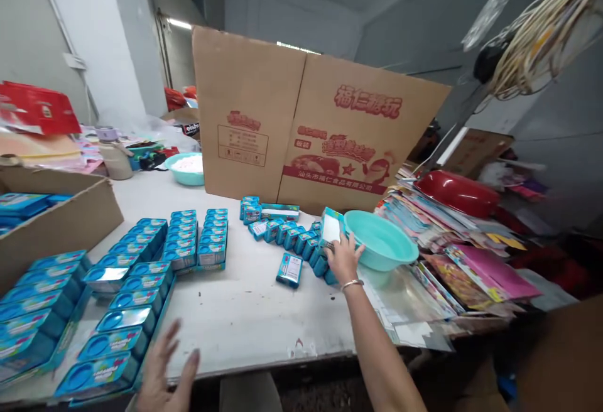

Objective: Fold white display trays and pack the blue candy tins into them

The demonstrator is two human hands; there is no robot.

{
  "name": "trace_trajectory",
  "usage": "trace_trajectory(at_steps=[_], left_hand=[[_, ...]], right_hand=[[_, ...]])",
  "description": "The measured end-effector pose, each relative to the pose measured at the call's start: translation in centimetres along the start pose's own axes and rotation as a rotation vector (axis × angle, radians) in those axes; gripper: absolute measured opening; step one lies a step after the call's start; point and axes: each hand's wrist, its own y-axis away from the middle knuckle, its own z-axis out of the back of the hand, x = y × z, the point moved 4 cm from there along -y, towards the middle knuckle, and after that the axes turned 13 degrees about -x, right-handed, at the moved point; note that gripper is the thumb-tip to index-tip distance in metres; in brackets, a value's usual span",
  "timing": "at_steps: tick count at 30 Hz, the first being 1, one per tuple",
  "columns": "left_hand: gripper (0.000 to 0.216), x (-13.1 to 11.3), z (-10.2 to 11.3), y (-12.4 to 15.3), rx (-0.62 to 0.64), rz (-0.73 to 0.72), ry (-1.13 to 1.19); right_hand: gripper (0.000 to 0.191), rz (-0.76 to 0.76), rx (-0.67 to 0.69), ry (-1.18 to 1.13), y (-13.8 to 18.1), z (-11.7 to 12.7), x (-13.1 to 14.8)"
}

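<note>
My right hand (pixel 345 260), with a bracelet at the wrist, reaches over the table and has its fingers on a small open-faced blue and white carton (pixel 331 228). Just left of it runs a curved row of small blue boxes (pixel 292 237), partly hidden by the hand. A single blue box (pixel 289 269) lies apart in front of that row. My left hand (pixel 167 371) hovers low at the table's front edge, slightly blurred, fingers spread with nothing in them. Close beside it stands a display tray of blue packs (pixel 125 318).
More trays of blue packs (pixel 44 311) fill the left side, beside an open cardboard box (pixel 61 223). A large printed carton (pixel 311 129) stands upright behind. At right are a turquoise basin (pixel 380 241), stacked printed sheets (pixel 471 274) and a red basin (pixel 456 192).
</note>
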Motion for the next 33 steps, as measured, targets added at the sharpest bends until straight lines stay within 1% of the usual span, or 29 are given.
trace_trajectory(at_steps=[1,2,3,4,6,8,9,10,11,12,14,15,16,18,19,20,21,23,24,25,27,28,29,31,32,33], left_hand=[[0.075,-0.5,-1.7,0.6,0.088,0.033,0.061],[0.073,-0.9,-3.3,0.8,0.163,0.076,0.122],[0.071,-1.2,-4.7,0.8,0.219,0.118,0.176],[0.071,-1.4,-6.0,0.5,0.248,0.152,0.216],[0.073,-1.2,-8.2,-0.7,0.254,0.167,0.262],[0.073,-0.1,-10.0,-2.4,0.217,0.103,0.220],[0.073,0.7,-10.7,-3.2,0.206,0.047,0.160],[0.071,1.6,-11.3,-3.8,0.205,-0.014,0.084],[0.069,2.4,-11.7,-4.3,0.215,-0.073,0.003],[0.065,3.2,-12.0,-4.6,0.230,-0.126,-0.070],[0.062,3.6,-12.3,-4.9,0.249,-0.233,-0.169],[0.064,3.0,-12.4,-5.0,0.241,-0.296,-0.197],[0.066,1.9,-12.6,-5.1,0.232,-0.368,-0.210],[0.071,-1.2,-14.3,-5.7,0.241,-0.489,-0.197],[0.072,-2.9,-15.8,-6.4,0.267,-0.512,-0.176],[0.073,-4.5,-17.8,-7.3,0.298,-0.501,-0.153],[0.074,-5.9,-20.1,-8.5,0.325,-0.464,-0.129],[0.075,-8.3,-25.5,-11.1,0.402,-0.381,-0.122],[0.073,-9.4,-28.3,-12.3,0.432,-0.391,-0.160],[0.071,-10.3,-31.0,-13.3,0.474,-0.431,-0.217],[0.064,-11.8,-35.7,-14.3,0.562,-0.515,-0.317],[0.061,-12.2,-37.5,-14.3,0.606,-0.548,-0.353],[0.058,-12.5,-38.9,-14.0,0.643,-0.566,-0.379],[0.058,-12.7,-40.5,-12.6,0.692,-0.591,-0.427],[0.061,-12.6,-40.8,-11.7,0.709,-0.604,-0.455],[0.062,-12.4,-40.9,-10.6,0.723,-0.615,-0.479]], right_hand=[[0.021,0.060,0.049,-0.012,0.0,0.3,0.3],[0.018,0.137,0.104,-0.053,0.9,0.4,1.4],[0.017,0.224,0.159,-0.120,2.8,0.3,3.3],[0.019,0.296,0.214,-0.192,5.5,0.0,5.4],[0.024,0.427,0.389,-0.359,12.4,-1.3,10.3],[0.032,0.497,0.519,-0.486,19.2,-2.9,14.4],[0.039,0.527,0.588,-0.528,21.9,-3.6,15.9],[0.041,0.518,0.619,-0.560,23.8,-4.0,16.9],[0.042,0.488,0.642,-0.610,24.7,-4.2,17.4],[0.042,0.438,0.653,-0.664,24.8,-4.0,17.4],[0.037,0.284,0.634,-0.769,22.7,-3.1,15.8],[0.033,0.183,0.599,-0.799,20.9,-2.6,14.3],[0.029,0.068,0.540,-0.797,19.0,-2.0,12.3],[0.026,-0.189,0.345,-0.714,15.5,-1.2,7.5],[0.028,-0.311,0.223,-0.656,14.2,-1.1,4.9],[0.033,-0.425,0.095,-0.598,13.4,-1.1,2.4],[0.040,-0.524,-0.028,-0.544,13.0,-1.3,0.1],[0.056,-0.673,-0.241,-0.430,12.8,-2.2,-3.7],[0.063,-0.720,-0.322,-0.365,12.9,-2.8,-5.1],[0.069,-0.748,-0.376,-0.302,12.8,-3.6,-6.3],[0.077,-0.763,-0.413,-0.218,12.5,-5.3,-8.0],[0.080,-0.745,-0.403,-0.213,12.2,-6.1,-8.5],[0.081,-0.713,-0.384,-0.231,11.8,-6.8,-8.9],[0.081,-0.672,-0.377,-0.296,11.1,-7.6,-9.5],[0.081,-0.695,-0.398,-0.327,10.9,-7.6,-9.9],[0.080,-0.758,-0.423,-0.358,10.9,-7.3,-10.5]])
